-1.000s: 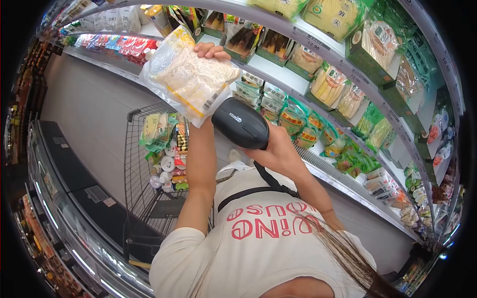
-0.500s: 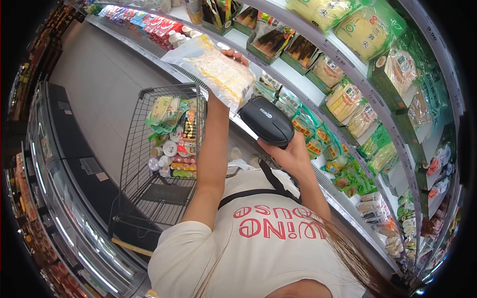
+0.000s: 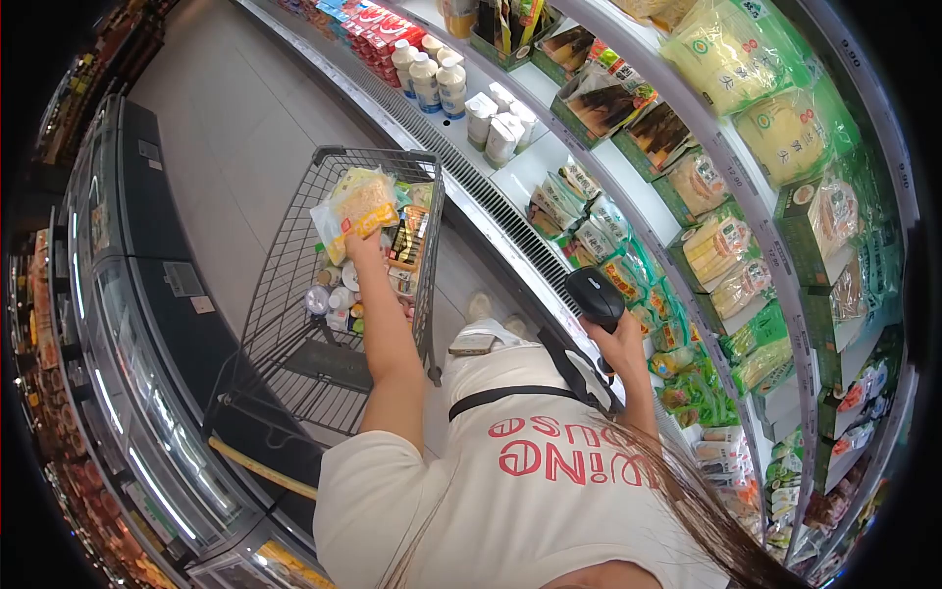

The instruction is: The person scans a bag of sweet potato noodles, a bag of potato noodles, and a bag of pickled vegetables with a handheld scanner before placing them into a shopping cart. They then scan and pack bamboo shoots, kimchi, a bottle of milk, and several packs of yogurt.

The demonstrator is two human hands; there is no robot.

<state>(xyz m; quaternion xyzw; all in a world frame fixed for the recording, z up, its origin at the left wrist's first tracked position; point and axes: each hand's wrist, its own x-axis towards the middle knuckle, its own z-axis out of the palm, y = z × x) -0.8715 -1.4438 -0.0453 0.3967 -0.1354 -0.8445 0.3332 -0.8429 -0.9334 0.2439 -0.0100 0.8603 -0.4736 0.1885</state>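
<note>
My left hand reaches down over the wire shopping cart and grips a clear bag of pale noodles just above the goods piled inside. My right hand holds a black handheld scanner at chest height, close to the chilled shelf on the right.
Open chilled shelves with packaged vegetables and noodles curve along the right; white bottles stand further along. A glass-topped freezer chest runs along the left. Grey aisle floor lies between them. The cart holds several packets and small tubs.
My left hand brought the noodle bag down from in front of the scanner into the cart. My right hand lowered the scanner and drew it back toward my chest.
</note>
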